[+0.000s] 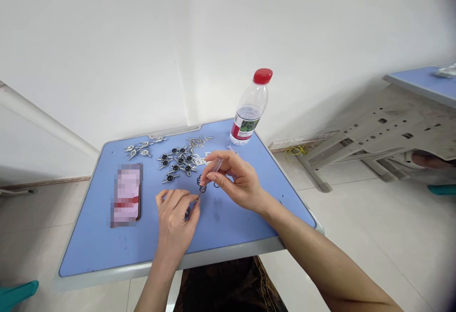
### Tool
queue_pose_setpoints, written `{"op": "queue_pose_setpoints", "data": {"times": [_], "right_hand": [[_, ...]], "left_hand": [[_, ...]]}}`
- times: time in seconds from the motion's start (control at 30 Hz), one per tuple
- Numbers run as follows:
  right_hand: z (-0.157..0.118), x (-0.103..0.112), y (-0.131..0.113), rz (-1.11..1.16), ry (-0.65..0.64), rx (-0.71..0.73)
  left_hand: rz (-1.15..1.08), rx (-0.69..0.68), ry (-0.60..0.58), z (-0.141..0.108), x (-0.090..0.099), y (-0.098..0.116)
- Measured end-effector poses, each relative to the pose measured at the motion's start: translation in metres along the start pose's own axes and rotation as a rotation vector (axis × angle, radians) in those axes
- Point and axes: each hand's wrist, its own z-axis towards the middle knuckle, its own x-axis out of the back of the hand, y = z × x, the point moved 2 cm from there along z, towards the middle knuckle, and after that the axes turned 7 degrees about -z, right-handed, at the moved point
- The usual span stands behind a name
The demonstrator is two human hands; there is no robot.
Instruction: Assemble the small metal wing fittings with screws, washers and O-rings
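My right hand [237, 181] grips a small screwdriver [217, 165] by its clear handle, its shaft slanting down to the left. The tip reaches my left hand [176, 217], whose fingers are closed round a small metal part [187, 212] with a dark face, mostly hidden. Just beyond lie several metal parts with round black faces [176, 167]. Black rings [202, 188] lie under the screwdriver, partly covered by my right hand. Flat white plates [201, 160] and a heap of small metal pieces [199, 141] sit behind them.
A phone [126, 195] lies on the left of the blue table [96, 241]. Several metal parts without black faces [142, 149] are at the back left. A water bottle [248, 112] with a red cap stands at the back right, near the wall. Another table [420, 84] is at right.
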Motion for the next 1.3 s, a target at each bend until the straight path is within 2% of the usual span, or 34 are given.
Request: {"op": "queue_pose_setpoints", "data": {"times": [0.2, 0.33, 0.4, 0.53, 0.67, 0.97, 1.3], "right_hand": [[0.0, -0.001, 0.001, 0.049, 0.044, -0.031], [0.001, 0.001, -0.002, 0.021, 0.08, -0.051], [0.001, 0.002, -0.003, 0.011, 0.103, -0.065], [0.002, 0.005, -0.005, 0.019, 0.132, -0.074], [0.002, 0.007, -0.005, -0.004, 0.132, -0.083], [-0.002, 0.001, -0.006, -0.054, 0.078, -0.098], [-0.004, 0.001, -0.007, -0.088, 0.06, -0.096]], "left_hand": [[-0.004, 0.02, 0.015, -0.001, 0.0, -0.001], [-0.009, 0.055, 0.026, -0.009, 0.013, -0.01], [0.018, 0.081, -0.034, -0.014, 0.021, -0.018], [0.079, 0.076, -0.233, -0.024, 0.029, -0.028], [0.127, 0.075, -0.307, -0.027, 0.025, -0.029], [0.136, 0.069, -0.258, -0.026, 0.018, -0.023], [0.126, -0.048, -0.269, -0.03, 0.02, -0.019]]}}
